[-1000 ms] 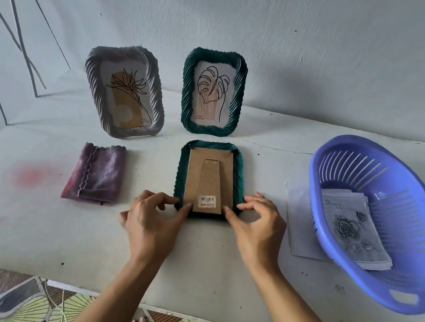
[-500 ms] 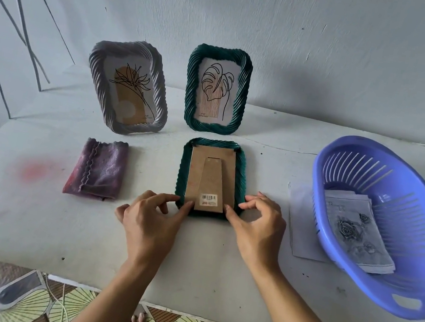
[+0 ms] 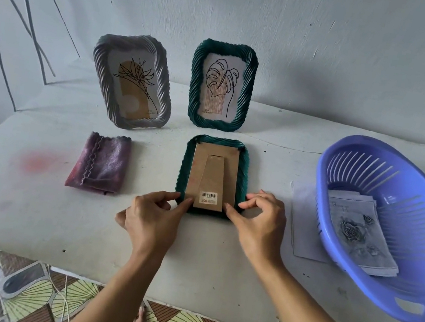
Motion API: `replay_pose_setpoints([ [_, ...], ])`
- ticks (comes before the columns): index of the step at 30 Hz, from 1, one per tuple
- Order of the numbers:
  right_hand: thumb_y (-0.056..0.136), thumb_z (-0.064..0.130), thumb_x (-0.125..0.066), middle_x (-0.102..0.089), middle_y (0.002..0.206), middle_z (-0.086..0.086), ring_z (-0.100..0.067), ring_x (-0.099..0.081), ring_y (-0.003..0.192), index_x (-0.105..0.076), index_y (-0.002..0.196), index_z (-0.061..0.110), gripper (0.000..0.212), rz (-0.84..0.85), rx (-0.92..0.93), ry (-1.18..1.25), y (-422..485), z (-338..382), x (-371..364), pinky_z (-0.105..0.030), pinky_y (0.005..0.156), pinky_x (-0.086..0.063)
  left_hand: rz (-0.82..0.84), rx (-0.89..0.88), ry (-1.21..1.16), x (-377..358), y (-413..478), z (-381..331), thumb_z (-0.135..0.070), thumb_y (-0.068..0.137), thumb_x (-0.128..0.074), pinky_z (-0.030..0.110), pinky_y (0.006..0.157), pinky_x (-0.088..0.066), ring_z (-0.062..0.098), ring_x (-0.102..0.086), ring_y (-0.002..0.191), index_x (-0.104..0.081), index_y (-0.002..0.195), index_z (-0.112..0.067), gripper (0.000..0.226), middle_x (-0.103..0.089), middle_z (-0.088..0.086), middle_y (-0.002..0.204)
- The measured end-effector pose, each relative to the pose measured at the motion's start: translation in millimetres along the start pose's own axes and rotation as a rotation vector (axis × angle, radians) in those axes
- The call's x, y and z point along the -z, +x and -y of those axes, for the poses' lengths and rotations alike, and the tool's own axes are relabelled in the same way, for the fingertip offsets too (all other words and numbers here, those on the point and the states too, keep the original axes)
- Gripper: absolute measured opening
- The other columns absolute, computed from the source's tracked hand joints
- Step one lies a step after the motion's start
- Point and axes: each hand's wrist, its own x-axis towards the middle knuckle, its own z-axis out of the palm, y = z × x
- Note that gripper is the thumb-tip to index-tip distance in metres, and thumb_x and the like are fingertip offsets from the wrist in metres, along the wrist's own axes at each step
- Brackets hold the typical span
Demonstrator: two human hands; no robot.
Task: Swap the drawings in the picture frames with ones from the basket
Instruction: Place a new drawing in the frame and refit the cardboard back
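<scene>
A green frame (image 3: 244,166) lies face down in the middle of the table, its brown cardboard back (image 3: 214,178) and folded stand facing up. My left hand (image 3: 151,218) pinches its near left corner and my right hand (image 3: 257,222) pinches its near right corner, thumbs on the cardboard's lower edge. Behind it stand a second green frame (image 3: 221,85) with a leaf drawing and a grey frame (image 3: 131,81) with a flower drawing. The purple basket (image 3: 380,298) at the right holds a stack of drawings (image 3: 358,229), a rose sketch on top.
A folded purple cloth (image 3: 101,162) lies left of the face-down frame. White paper sheets (image 3: 305,222) stick out from under the basket's left side. The wall rises right behind the standing frames. The table's near edge runs just below my forearms.
Both hands stay at the frame's near corners with only slight finger shifts. The view has tipped a little.
</scene>
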Motion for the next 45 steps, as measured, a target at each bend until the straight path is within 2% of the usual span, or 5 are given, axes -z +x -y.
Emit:
replay_pose_setpoints([
  [15, 0.061, 0.022, -0.091, -0.061, 0.089, 0.011, -0.015, -0.057, 0.108, -0.066, 0.069, 0.015, 0.027, -0.013, 0.039, -0.014, -2, 0, -1, -0.027, 0.091, -0.043, 0.054, -0.095, 0.086, -1, -1, 1, -0.044, 0.081, -0.077, 0.035, 0.071, -0.014, 0.002, -0.056, 0.064, -0.075, 0.075, -0.041, 0.007, -0.054, -0.012, 0.050],
  [23, 0.060, 0.023, -0.093, -0.071, 0.091, 0.006, -0.010, -0.062, 0.111, -0.062, 0.067, 0.014, 0.033, -0.070, 0.035, 0.017, -9, 3, 2, -0.018, 0.093, -0.042, 0.100, -0.488, 0.326, 8, 17, 14, -0.052, 0.080, -0.075, 0.039, 0.079, -0.022, 0.013, -0.049, 0.097, -0.074, 0.097, -0.048, 0.017, -0.058, -0.016, 0.100],
  [28, 0.059, 0.025, -0.094, -0.074, 0.092, 0.002, -0.010, -0.066, 0.106, -0.070, 0.066, 0.017, 0.026, -0.117, -0.028, -0.045, -11, 8, -3, -0.037, 0.117, -0.028, 0.193, -0.649, 0.313, 11, 36, 23, -0.051, 0.084, -0.064, 0.034, 0.076, -0.018, 0.013, -0.055, 0.092, -0.076, 0.096, -0.045, 0.018, -0.056, -0.016, 0.100],
  [32, 0.056, 0.026, -0.092, -0.073, 0.085, 0.008, -0.009, -0.065, 0.100, -0.069, 0.064, 0.022, 0.025, -0.161, -0.077, -0.049, -15, 10, -6, -0.055, 0.103, -0.040, 0.218, -0.624, 0.284, 9, 38, 23, -0.053, 0.083, -0.065, 0.033, 0.075, -0.018, 0.011, -0.056, 0.090, -0.077, 0.092, -0.046, 0.018, -0.056, -0.016, 0.096],
  [45, 0.058, 0.019, -0.092, -0.072, 0.084, 0.006, -0.006, -0.061, 0.093, -0.076, 0.065, 0.021, 0.017, -0.143, -0.099, -0.015, -11, 9, -12, -0.053, 0.095, -0.043, 0.244, -0.636, 0.284, 7, 46, 27, -0.054, 0.083, -0.067, 0.038, 0.076, -0.026, 0.009, -0.055, 0.093, -0.078, 0.092, -0.046, 0.016, -0.060, -0.018, 0.100],
])
